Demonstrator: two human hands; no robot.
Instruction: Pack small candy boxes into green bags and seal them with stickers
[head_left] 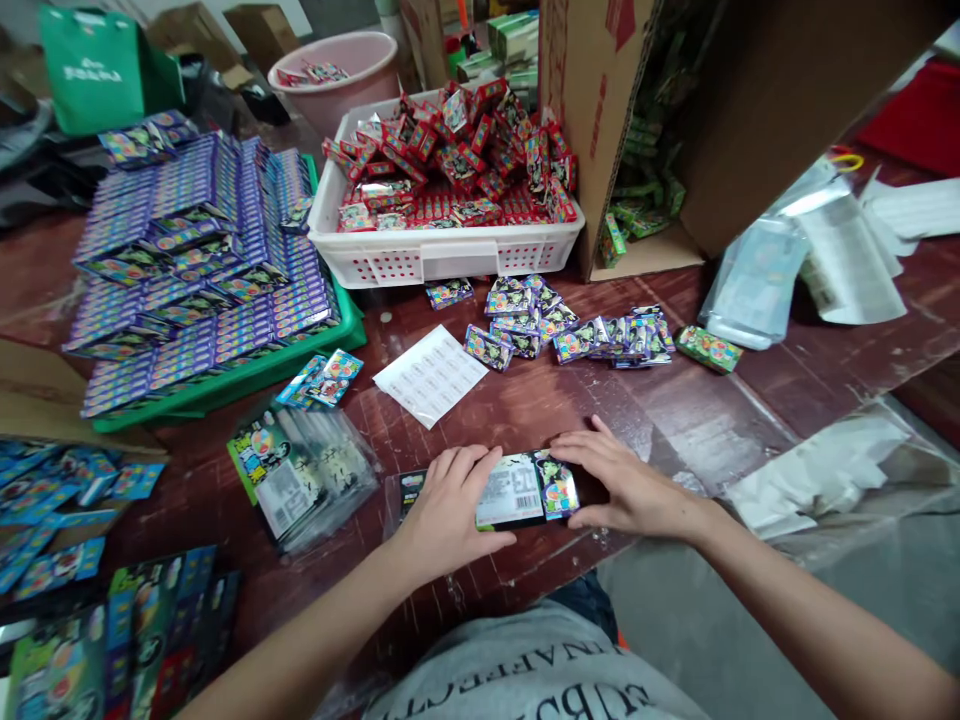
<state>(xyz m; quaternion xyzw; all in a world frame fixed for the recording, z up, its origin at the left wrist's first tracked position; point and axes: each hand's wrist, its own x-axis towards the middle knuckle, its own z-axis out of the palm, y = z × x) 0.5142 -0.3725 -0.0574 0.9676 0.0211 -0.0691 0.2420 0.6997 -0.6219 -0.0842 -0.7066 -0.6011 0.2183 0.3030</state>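
Pinning the card-backed pack [517, 490] flat on the table [525, 410] near its front edge with left hand [450, 515] and right hand [634, 490] cupped loosely over either end, neither clenched, and perhaps risking a glossy-sleeve skid off that edge or into the bagged stack [304, 480] just beside.

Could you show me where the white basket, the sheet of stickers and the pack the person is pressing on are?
white basket [442, 255]: head view, on its slotted front wall.
sticker sheet [430, 373]: head view, middle of the sheet.
pressed pack [517, 490]: head view, on its white label panel.
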